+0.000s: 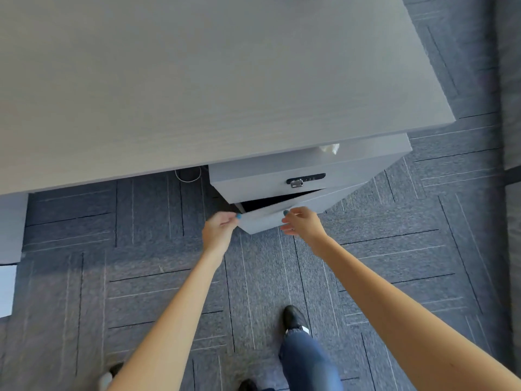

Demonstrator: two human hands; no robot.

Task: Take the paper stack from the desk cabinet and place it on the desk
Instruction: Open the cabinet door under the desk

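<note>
A grey desk cabinet [332, 162] stands under the right end of the grey desk [197, 80]. Its top drawer carries a black lock and handle [306, 179]. The drawer below it [262, 221] is pulled partly out, and the gap above its front is dark. No paper stack is visible inside. My left hand [220, 228] pinches the drawer front's left corner. My right hand [303, 221] has its fingers hooked on the top edge of the drawer front further right. A crumpled pale scrap [329, 148] lies on the cabinet top.
Dark blue carpet tiles [155, 277] cover the floor. A white cable loop [187, 174] hangs under the desk. A white sheet [5, 289] lies at the left edge beside a grey desk leg [11, 227]. My jeans leg and black shoe [296, 320] are below the drawer.
</note>
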